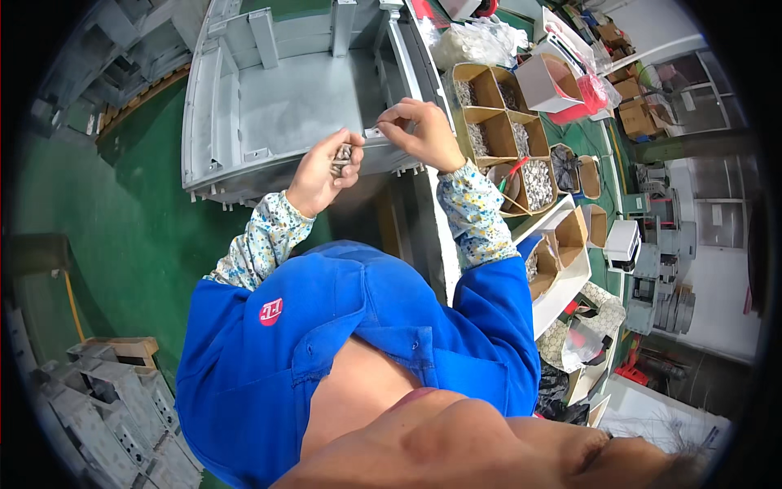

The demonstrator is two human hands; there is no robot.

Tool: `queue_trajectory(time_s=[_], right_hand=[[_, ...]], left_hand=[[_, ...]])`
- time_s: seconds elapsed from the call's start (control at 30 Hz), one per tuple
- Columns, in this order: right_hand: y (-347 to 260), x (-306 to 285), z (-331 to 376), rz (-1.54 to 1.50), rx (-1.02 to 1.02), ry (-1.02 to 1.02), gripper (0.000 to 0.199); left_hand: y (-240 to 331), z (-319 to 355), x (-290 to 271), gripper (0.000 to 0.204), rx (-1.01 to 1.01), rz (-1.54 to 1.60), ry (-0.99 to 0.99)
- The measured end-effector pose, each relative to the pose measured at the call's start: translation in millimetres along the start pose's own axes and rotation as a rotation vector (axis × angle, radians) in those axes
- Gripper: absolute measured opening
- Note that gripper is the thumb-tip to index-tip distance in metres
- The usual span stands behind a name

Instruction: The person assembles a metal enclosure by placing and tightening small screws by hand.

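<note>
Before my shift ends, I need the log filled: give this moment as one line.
Left hand: holding small metal parts | right hand: fingertips at grey metal box edge | rightward: divided cardboard box

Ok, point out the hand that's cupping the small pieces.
The left hand: its curled fingers cradle the small pieces. The right hand is at the grey metal casing's near edge, showing no such handful.

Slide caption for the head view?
Left hand cupping small metallic pieces, right hand at the near edge of a grey metal housing.
</note>
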State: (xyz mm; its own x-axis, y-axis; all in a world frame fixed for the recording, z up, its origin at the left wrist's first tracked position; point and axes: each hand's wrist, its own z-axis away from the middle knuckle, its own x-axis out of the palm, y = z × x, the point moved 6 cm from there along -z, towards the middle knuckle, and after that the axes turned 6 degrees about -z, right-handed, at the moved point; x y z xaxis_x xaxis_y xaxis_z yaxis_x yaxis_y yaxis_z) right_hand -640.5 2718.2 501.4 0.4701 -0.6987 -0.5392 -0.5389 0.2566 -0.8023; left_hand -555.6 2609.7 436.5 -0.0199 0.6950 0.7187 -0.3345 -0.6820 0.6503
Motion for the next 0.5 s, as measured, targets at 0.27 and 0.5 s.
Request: queue_trajectory(time_s=[0.27,0.5], right_hand=[[9.4,13.1,-8.2,0.539,-0.180,0.000,0.004],[13.3,15.8,-9.7,0.559,-0.129,-0.054,0.008]], left_hand=[[-0.6,11.0,-23.4,0.016,0.109,0.045,0.053],[1.1,16.0,-19.3,0.018,0.127,-0.023,0.107]])
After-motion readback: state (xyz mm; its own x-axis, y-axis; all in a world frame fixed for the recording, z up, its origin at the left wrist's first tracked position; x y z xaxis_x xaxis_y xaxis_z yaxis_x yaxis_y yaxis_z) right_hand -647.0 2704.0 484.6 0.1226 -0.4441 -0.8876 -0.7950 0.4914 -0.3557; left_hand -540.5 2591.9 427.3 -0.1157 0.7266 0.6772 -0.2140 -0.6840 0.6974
